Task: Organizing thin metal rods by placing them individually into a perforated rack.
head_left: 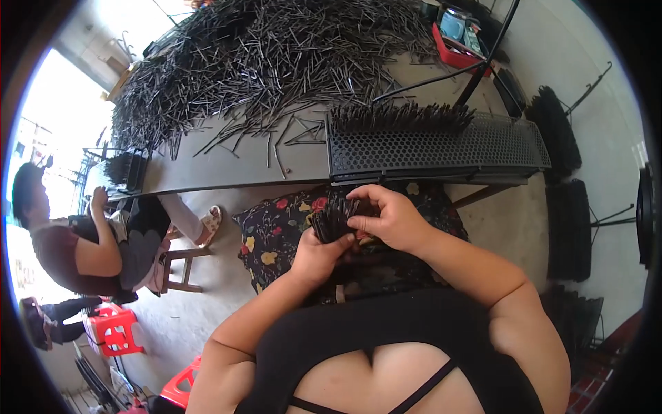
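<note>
Over my lap, in front of the table edge, I hold a bundle of thin black strips [329, 223]. My left hand [317, 254] is closed round its lower side, with the thumb across it. At its right end my right hand [388, 219] is closed too, thumb and fingers pinching the strips; the fingertips are partly hidden. Just beyond my hands stands a black perforated metal rack [414, 153] on the table's front edge. A row of upright dark strips [400, 116] fills its back left part.
A large heap of loose dark strips [276, 55] covers the far side of the table [227, 165]. A red tray [458, 58] sits at the back right. Flowered cloth [272, 238] lies beneath my hands. On the left another person [76, 248] works, with a red stool [114, 330] behind.
</note>
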Available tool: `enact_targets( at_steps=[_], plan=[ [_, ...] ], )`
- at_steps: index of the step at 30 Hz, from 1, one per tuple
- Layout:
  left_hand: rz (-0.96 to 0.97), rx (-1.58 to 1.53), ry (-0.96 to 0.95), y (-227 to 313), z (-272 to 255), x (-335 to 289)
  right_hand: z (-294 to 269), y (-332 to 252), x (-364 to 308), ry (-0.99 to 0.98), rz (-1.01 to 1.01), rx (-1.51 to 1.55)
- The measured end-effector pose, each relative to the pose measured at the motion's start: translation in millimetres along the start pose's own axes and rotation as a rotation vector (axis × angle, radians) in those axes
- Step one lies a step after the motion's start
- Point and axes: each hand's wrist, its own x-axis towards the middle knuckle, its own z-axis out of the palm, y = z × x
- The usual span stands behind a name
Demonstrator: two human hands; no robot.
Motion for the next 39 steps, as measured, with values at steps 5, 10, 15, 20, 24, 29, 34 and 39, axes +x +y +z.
enact_targets(
  at_steps=[5,10,15,20,24,29,34,39],
  plan=[
    [-0.007,0.037,-0.021,8.5,-21.0,6.5,16.8,10.1,11.8,0.13,-0.005,0.083],
    [-0.156,-0.142,-0.135,23.0,-28.2,18.1,17.2,7.2,10.2,0.218,-0.111,0.114],
    [-0.133,-0.071,-0.18,28.5,-20.8,33.2,9.1,4.9,19.1,0.262,-0.237,-0.026],
    [-0.195,-0.029,-0.007,36.6,-21.0,47.4,-40.7,-28.7,59.0,0.408,-0.29,0.105],
    [-0.265,-0.098,0.004,35.6,-11.4,56.7,-61.9,-22.7,103.2,0.435,-0.617,-0.117],
    [-0.304,-0.121,0.024,37.3,-1.6,72.1,-67.4,-18.6,130.5,0.41,-0.799,-0.38],
    [-0.381,-0.246,-0.019,43.4,-1.7,72.7,-77.2,-23.7,134.9,0.36,-0.812,-0.454],
    [-0.402,-0.365,-0.023,43.9,-5.5,68.0,-81.6,-24.8,133.1,0.222,-0.819,-0.45]
  ],
)
